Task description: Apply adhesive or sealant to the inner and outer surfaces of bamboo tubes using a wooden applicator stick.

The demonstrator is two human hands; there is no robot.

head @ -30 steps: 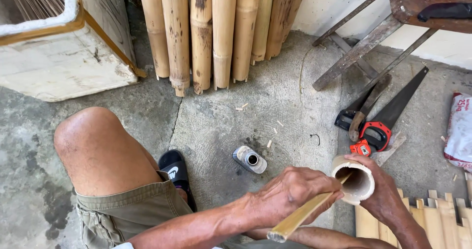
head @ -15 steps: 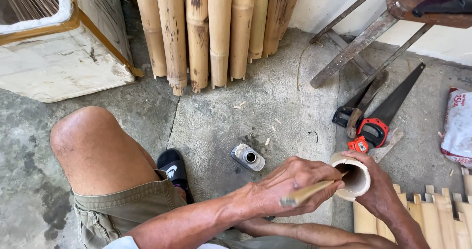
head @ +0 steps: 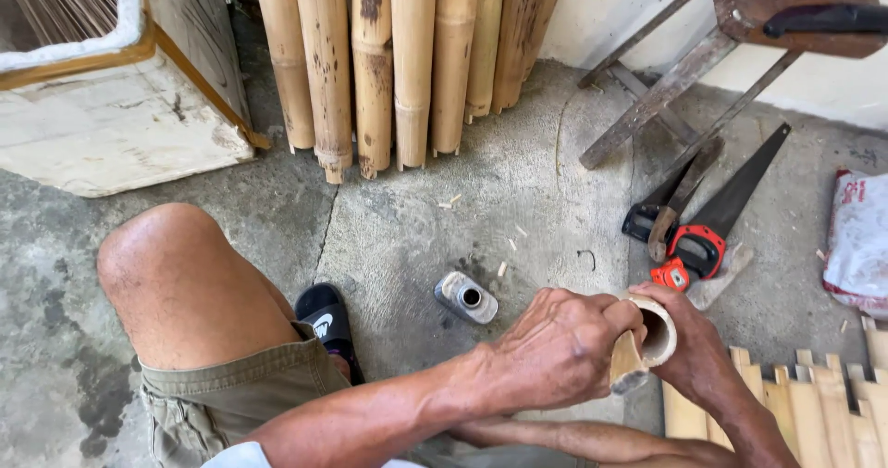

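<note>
Work looked only partly done: the left hand (head: 569, 348) gripped a bamboo strip (head: 627, 364) pushed into the open end of a bamboo tube (head: 659, 331), which the right hand (head: 698, 348) clasped at near right. Cut slats (head: 814, 412) lay nearer right. Uncut bamboo poles (head: 398, 61) stood far. A white-and-red bag (head: 858, 241) lay at right, its print unreadable.

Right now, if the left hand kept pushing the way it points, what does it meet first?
The left hand points right, gripping a bamboo strip. It would meet the open bamboo tube first, which the right hand holds. Hand and tube already look close; depth is unclear.
</note>
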